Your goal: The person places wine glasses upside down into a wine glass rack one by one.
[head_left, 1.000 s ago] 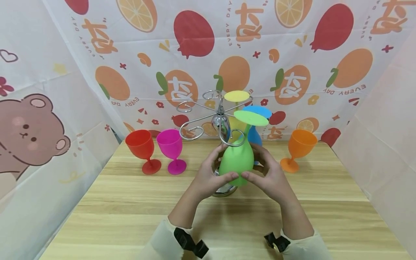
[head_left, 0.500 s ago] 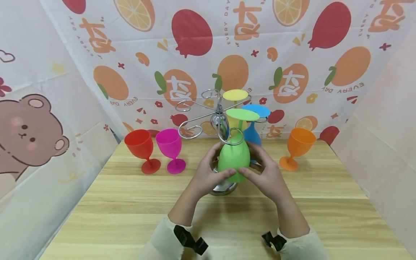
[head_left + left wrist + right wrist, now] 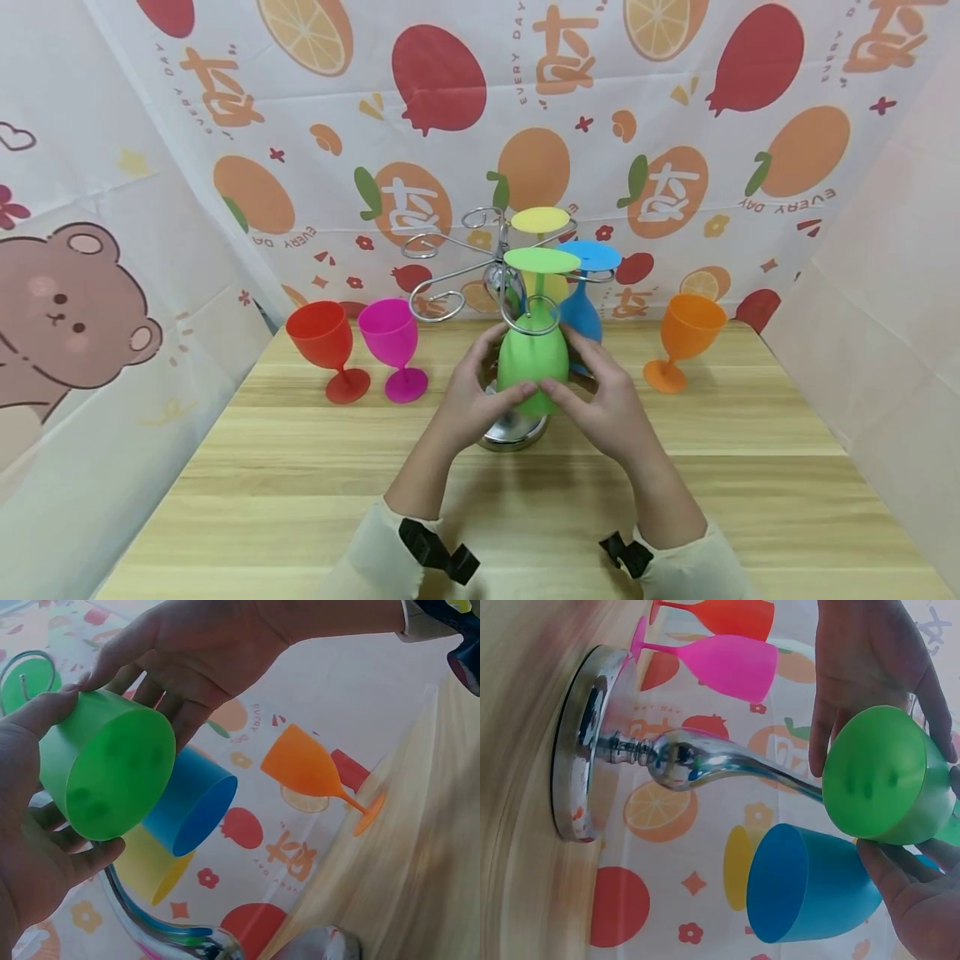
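Observation:
A green plastic goblet hangs upside down between my two hands, foot up, mouth down. My left hand grips its bowl from the left, and my right hand from the right, thumbs almost meeting in front. The goblet's stem appears to be within the front curled loop of a chrome goblet rack; its foot is well above that wire. Behind it, a blue goblet and a yellow goblet hang inverted on the rack. The left wrist view shows the green goblet's open mouth facing down.
On the wooden table a red goblet and a magenta goblet stand upright left of the rack. An orange goblet stands at the right. A fruit-print cloth hangs behind the table.
Both hands have moved the green goblet leftward, its foot shifting from right of the front loop to above it. More of the blue goblet now shows. The standing goblets stay put.

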`<control>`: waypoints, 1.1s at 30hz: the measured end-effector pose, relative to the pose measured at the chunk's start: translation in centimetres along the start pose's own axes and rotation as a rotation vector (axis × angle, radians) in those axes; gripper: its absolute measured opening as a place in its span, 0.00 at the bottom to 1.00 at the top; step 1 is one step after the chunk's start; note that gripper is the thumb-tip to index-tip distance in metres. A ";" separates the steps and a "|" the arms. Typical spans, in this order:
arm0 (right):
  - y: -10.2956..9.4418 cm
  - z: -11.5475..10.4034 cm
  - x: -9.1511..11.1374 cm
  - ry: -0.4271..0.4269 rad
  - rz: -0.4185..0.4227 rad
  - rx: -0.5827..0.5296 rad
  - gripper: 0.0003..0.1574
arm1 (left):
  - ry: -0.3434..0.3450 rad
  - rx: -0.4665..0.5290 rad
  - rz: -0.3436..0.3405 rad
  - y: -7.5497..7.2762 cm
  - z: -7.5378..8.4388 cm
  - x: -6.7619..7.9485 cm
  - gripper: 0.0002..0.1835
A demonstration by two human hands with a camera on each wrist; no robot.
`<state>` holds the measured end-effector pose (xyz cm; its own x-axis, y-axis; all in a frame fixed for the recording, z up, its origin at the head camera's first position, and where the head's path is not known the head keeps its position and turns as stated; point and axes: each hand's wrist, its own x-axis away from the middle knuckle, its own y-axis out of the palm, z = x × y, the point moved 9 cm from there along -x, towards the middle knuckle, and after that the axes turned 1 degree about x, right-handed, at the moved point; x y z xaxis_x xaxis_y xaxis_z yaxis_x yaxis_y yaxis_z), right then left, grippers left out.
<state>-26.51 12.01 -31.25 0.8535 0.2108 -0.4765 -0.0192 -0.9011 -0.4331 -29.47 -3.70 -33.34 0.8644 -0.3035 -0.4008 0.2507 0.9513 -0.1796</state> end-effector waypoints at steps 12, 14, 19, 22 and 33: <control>0.9 -1.1 -0.4 -0.043 0.012 0.022 0.44 | -0.028 -0.055 -0.021 -1.2 0.3 0.2 0.43; 1.1 -1.2 -0.4 -0.049 0.013 0.027 0.44 | -0.044 -0.075 -0.028 -1.5 0.4 0.3 0.43; 1.5 -1.6 -0.4 -0.081 0.017 0.031 0.44 | -0.086 -0.086 -0.058 -1.9 0.4 0.5 0.44; 1.5 -1.6 -0.2 -0.097 0.027 0.034 0.44 | -0.090 -0.073 -0.083 -1.9 0.4 0.5 0.44; 1.6 -2.0 -0.2 -0.135 0.031 0.036 0.44 | -0.086 -0.039 -0.118 -2.1 0.6 0.5 0.43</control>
<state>-25.63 9.72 -30.32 0.7743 0.2341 -0.5880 -0.0658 -0.8942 -0.4427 -29.31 -5.81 -32.64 0.8644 -0.4057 -0.2971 0.3373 0.9059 -0.2559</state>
